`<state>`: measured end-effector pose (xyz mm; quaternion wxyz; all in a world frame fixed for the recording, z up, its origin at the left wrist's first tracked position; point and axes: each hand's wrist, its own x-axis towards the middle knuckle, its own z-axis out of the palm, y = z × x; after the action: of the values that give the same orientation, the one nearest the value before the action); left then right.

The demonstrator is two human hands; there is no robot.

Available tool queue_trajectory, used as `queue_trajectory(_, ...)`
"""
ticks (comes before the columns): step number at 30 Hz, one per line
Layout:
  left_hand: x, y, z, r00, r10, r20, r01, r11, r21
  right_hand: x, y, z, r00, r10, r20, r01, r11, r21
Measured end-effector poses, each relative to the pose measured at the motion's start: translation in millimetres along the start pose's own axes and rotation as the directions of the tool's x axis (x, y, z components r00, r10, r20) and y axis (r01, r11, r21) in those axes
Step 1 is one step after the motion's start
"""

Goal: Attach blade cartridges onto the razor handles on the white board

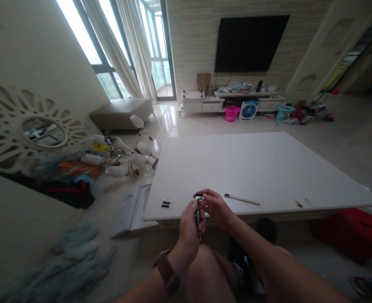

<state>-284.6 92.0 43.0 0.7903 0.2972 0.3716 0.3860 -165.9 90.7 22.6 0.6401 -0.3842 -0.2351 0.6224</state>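
Observation:
My left hand (189, 227) is closed around a thin dark pen-like tool (198, 215) held upright above my knees. My right hand (213, 206) pinches its top end, where a small red tip (195, 195) shows. Both hands hover at the near edge of a low white table (255, 168). On the table, a slim pen-like stick (242, 199) lies just right of my right hand, and a small black-and-white block (166, 203) lies to the left. A brown watch strap (167, 271) is on my left wrist.
A chandelier with white shades (126, 158) lies on the floor at the left, beside a round cut-out mirror (31, 130) and colourful clutter. A white tray-like panel (131, 208) leans by the table. A red box (352, 233) sits at the right. TV (251, 42) and cabinet at the far wall.

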Motion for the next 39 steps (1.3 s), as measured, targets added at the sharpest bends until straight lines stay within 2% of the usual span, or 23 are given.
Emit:
queue_trajectory(15, 3.7, -5.6, -4.3, 0.999, 0.028, 0.039, -0.029, 0.999, 0.042, 0.2, -2.2, -0.5, 1.0, 0.024, -0.018, -0.023, 1.0, 0.008)
queue_trajectory(39, 5.7, -5.5, -3.9, 0.999, 0.022, 0.032, -0.024, 0.998, 0.053, 0.4, -2.4, -0.1, 0.999, 0.031, -0.021, -0.03, 0.999, 0.014)
